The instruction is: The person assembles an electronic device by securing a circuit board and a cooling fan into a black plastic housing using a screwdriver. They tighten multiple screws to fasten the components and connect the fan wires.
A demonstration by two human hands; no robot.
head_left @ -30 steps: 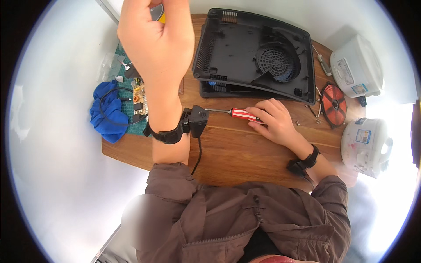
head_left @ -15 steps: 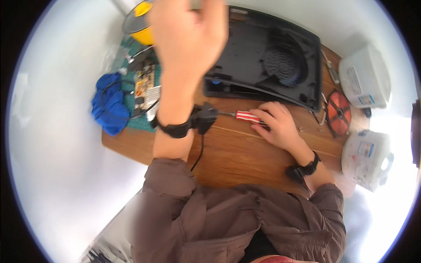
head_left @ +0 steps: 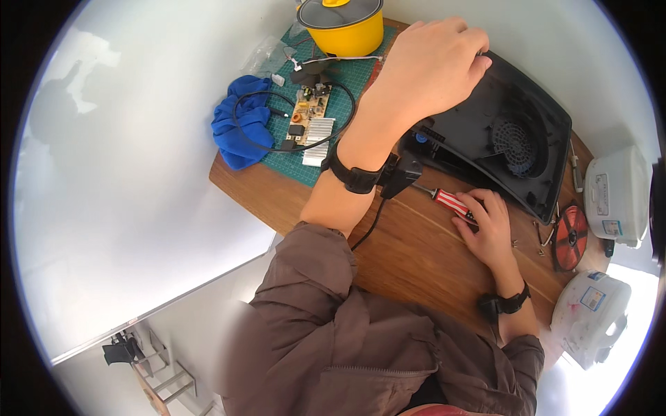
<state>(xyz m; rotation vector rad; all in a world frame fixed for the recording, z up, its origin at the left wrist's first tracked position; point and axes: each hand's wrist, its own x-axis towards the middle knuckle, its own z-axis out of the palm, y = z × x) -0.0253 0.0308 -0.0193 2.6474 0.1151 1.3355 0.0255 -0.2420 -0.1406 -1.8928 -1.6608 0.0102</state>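
Note:
My left hand (head_left: 437, 69) is raised over the far left part of a black plastic appliance casing (head_left: 548, 132) with a round grille. Its fingers are curled and thumb and index meet around a small dark spot; whether that is the casing's edge or a separate piece is not clear. On the wooden table in front of the casing lies a screwdriver (head_left: 453, 202) with a red and white striped handle. My right hand (head_left: 489, 225) is closed around the handle's rear end, its shaft pointing left, partly behind my left wrist's strapped device.
A green cutting mat (head_left: 281, 163) at the left bears a circuit board (head_left: 298, 125) with a silver heatsink, a black cable and a yellow pot (head_left: 347, 38). A blue cloth (head_left: 239, 125) lies beside it. At the right are a red-brown coil disc (head_left: 570, 237), small screws and two white containers (head_left: 614, 194).
The view has swung left, so the table's things appear further right and lower. My left hand has moved right, from near the pot to the casing; my right hand stays at the screwdriver.

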